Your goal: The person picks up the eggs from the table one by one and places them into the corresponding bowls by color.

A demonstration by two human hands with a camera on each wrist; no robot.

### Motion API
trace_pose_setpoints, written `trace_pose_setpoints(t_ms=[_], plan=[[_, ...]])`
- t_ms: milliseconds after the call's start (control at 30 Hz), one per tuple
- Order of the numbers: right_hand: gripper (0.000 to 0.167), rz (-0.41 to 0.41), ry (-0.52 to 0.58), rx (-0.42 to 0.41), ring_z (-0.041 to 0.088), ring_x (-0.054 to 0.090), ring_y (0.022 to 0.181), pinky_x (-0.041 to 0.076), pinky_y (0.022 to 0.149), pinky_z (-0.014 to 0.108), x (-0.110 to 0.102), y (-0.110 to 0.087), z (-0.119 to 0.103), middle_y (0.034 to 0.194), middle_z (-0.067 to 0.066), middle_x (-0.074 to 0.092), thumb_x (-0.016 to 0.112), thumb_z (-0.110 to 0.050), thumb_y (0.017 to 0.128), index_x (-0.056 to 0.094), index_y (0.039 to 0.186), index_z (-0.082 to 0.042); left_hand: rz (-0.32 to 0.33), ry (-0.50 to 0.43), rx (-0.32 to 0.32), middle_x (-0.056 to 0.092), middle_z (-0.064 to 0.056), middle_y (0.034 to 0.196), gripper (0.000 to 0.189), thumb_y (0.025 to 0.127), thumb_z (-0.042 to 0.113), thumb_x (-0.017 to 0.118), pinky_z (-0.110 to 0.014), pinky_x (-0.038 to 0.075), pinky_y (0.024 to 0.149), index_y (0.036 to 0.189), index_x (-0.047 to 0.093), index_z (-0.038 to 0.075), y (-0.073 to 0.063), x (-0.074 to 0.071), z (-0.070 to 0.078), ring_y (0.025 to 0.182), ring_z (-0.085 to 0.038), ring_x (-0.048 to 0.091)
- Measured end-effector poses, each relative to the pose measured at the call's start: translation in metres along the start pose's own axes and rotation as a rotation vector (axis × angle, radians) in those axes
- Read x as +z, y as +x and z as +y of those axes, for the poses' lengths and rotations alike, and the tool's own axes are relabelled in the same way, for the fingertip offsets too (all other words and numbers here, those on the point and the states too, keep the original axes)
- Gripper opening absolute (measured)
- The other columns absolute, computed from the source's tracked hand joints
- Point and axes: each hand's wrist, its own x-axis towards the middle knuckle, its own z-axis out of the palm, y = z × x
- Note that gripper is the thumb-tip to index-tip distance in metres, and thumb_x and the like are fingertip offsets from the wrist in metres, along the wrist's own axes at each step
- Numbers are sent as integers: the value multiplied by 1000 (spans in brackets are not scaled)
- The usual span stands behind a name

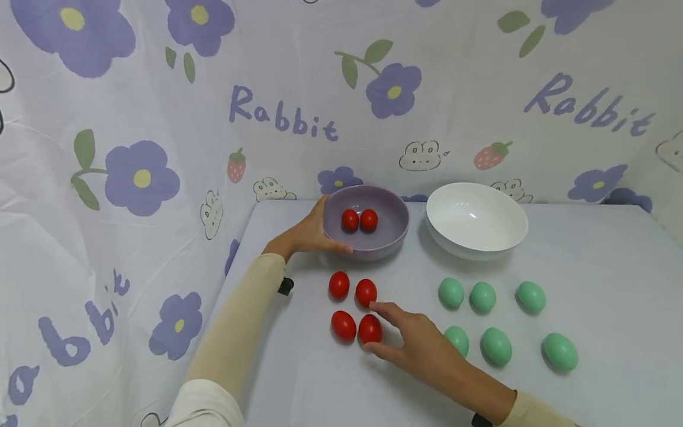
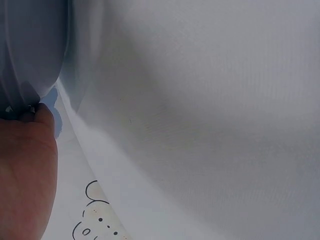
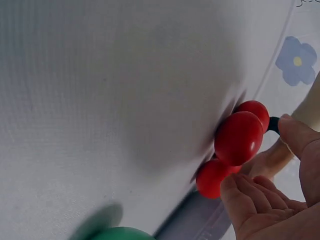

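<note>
The left hand was grasping the purple bowl at its left side, with the thumb along the near wall. Two red eggs lay in that bowl, just beside each other. The right hand was released, its thumb and forefinger spread apart at the right-hand pair of four red eggs; whether the fingertips touched one, I could not tell. Those four lay on the table in front of the purple bowl, in two rows of two. To the right of that bowl, apart from it, stood the white bowl. Nearer than the white bowl lay six green eggs in two rows of three, one partly hidden by the right hand. Behind the table hung a flowered cloth
</note>
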Motion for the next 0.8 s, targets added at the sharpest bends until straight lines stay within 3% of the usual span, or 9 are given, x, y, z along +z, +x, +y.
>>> trace_pose_setpoints(t_ms=[300, 533, 700, 800], plan=[[59, -9, -60, -42, 22, 72, 119, 58, 101, 43, 8, 7, 3, 123, -1, 76, 90, -27, 87, 64, 138, -16, 7, 11, -40, 35, -8, 162, 134, 69, 49, 98, -55, 43, 117, 166, 11, 17, -3, -5, -2, 146, -28, 39], [54, -15, -78, -14, 21, 74, 112, 60, 98, 43, 11, 8, 5, 115, -3, 78, 90, -28, 87, 65, 134, -19, 3, -53, -27, 37, -17, 159, 128, 71, 37, 100, -62, 41, 116, 164, 16, 9, -5, -4, 14, 145, -39, 39], [52, -20, -73, -23, 22, 75, 110, 61, 94, 41, 2, 8, 3, 113, -2, 79, 90, -30, 87, 67, 133, -19, -18, -84, -17, 35, -21, 160, 128, 70, 37, 99, -63, 40, 116, 163, 17, 7, -5, -5, 27, 145, -42, 37], [51, -35, -51, -64, 23, 75, 113, 62, 93, 39, -10, 12, -4, 116, -2, 79, 89, -31, 88, 67, 133, -19, -24, -45, -51, 34, -17, 161, 131, 68, 45, 99, -57, 43, 116, 164, 16, 11, -7, -7, 22, 147, -37, 37]])
